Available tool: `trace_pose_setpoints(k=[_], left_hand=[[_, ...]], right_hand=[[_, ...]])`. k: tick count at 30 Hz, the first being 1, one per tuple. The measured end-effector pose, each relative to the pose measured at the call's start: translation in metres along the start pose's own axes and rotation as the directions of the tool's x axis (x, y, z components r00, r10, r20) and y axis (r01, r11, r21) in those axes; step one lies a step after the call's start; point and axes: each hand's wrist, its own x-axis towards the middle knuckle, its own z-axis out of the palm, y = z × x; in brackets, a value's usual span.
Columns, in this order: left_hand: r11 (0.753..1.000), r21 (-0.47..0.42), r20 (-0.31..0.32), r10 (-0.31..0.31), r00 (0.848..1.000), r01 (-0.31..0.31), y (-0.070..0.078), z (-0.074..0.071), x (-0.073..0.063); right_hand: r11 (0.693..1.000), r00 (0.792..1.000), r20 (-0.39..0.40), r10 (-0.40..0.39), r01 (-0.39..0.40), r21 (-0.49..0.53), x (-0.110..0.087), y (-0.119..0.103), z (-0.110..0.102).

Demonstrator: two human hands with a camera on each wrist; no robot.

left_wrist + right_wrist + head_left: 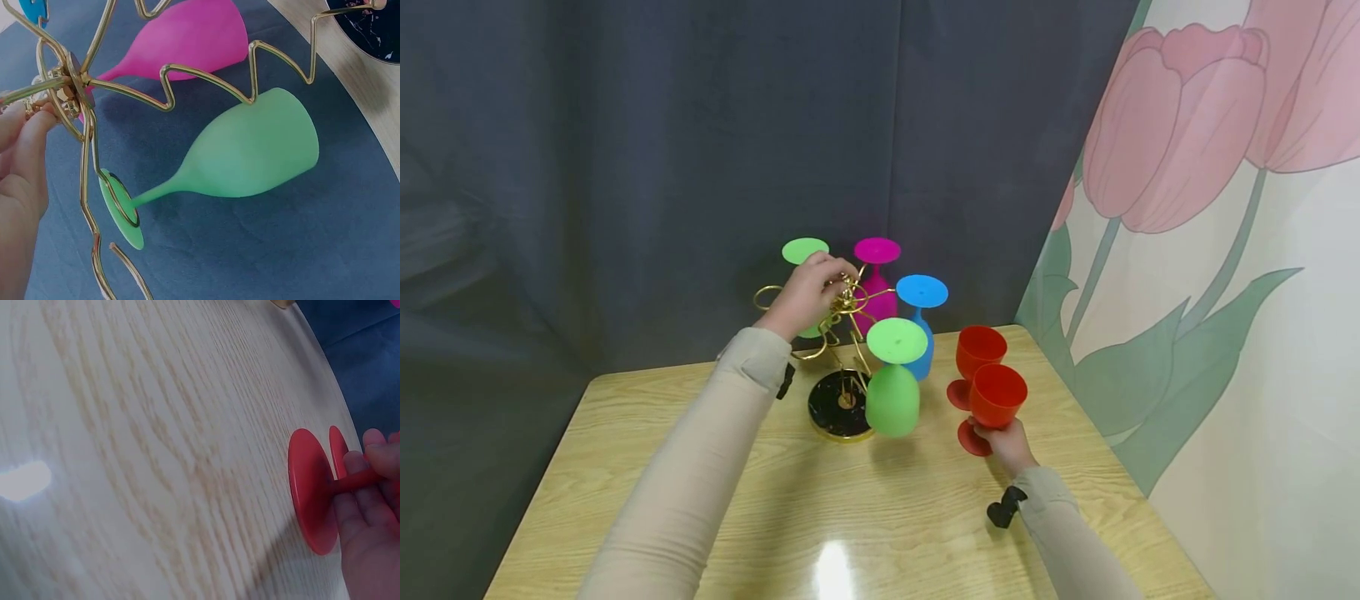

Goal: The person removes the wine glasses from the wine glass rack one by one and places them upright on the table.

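My left hand [808, 292] pinches the top of a gold wire glass rack [85, 181] with a black round base [829, 412]. Upside down by their feet hang a front green goblet [892, 400], a blue goblet [922, 292], a magenta goblet [877, 250] and a rear green goblet [256, 150], which my left arm partly hides in the head view. To the right of the rack, my right hand [1011, 446] grips the stem of a red goblet [998, 396], bowl upward. Whether its foot [309, 494] touches the table is unclear. Just behind stands another red goblet [980, 350].
The wooden table [820, 508] ends at a dark curtain [700, 167] behind the rack. A wall with painted tulips [1180, 125] borders its right side. An unfilled wire loop [767, 297] sticks out left of the rack.
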Motion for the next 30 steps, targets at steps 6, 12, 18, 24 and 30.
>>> trace_pose_setpoints(k=[6,12,18,24,30], left_hand=[[0.999,-0.024,-0.012,0.022,1.0,-0.023,-0.006,0.0,0.001],[0.998,-0.054,-0.012,0.02,1.0,-0.02,-0.01,0.0,0.001],[0.998,-0.069,0.005,0.002,1.0,-0.002,-0.013,-0.002,0.001],[0.997,-0.076,0.018,0.006,1.0,-0.005,-0.013,-0.004,0.0],[0.996,-0.087,0.013,0.011,1.0,-0.01,-0.011,-0.001,0.001]], right_hand=[[1.0,1.0,0.002,-0.017,0.017,-0.009,0.001,0.0,0.001],[0.998,0.999,0.004,-0.036,0.036,-0.051,0.001,0.001,0.0],[0.992,0.998,0.026,-0.049,0.052,-0.112,0.0,0.001,-0.005],[0.982,0.996,0.066,-0.066,0.076,-0.173,-0.001,-0.008,-0.018],[0.993,0.998,0.045,-0.046,0.051,-0.109,0.006,-0.027,-0.041]])
